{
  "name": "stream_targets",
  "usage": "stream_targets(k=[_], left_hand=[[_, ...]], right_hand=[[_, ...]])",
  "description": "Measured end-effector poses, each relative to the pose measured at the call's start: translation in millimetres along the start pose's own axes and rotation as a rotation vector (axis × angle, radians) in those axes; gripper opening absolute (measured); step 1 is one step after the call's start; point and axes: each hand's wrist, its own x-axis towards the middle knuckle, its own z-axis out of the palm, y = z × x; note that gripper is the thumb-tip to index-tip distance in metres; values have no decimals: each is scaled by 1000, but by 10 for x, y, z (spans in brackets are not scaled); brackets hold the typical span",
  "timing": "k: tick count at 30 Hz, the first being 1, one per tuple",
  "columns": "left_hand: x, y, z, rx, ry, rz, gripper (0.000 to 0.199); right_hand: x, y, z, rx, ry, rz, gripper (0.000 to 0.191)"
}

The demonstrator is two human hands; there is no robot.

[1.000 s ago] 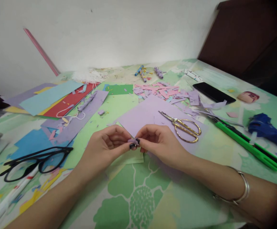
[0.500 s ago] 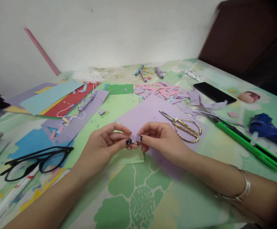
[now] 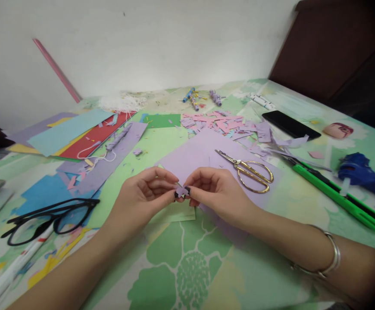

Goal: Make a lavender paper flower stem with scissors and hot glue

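Pinching: the left hand (image 3: 144, 189) and the right hand (image 3: 221, 193) are meeting at the fingertips and working a small purple cutout (image 3: 182, 191), seemingly bending or spreading its lobes.
Grip: both sides are clamping the cutout between thumb and fingers; the fingers underneath are partly hiding, so their exact contact is escaping view.
Cutout: it is sitting between the two thumbs, in front of the large purple sheet (image 3: 187, 155) in this view.
Handling: the thin paper is probably calling for light, even pressure in any following move, as a hard pinch would be risking a tear or stray crease.
Scissors: the gold-handled scissors (image 3: 237, 162) are lying beside the right hand on the purple sheet, with a green cutter (image 3: 358, 211) resting farther right on the bench (image 3: 255, 271).
Change from the earlier frame: the thumbs are now closing nearer together, and the cutout is showing separate lobes lower between them; the scissors are keeping their place.
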Motion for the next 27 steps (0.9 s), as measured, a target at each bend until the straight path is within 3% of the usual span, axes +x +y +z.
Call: stream_targets(k=[16, 27], left_hand=[[-7, 4, -15, 62, 31, 13, 13], [-21, -31, -6, 147, 42, 143, 11]], right_hand=[[-7, -2, 13, -31, 10, 2, 4], [-14, 34, 25, -5, -5, 4, 5]])
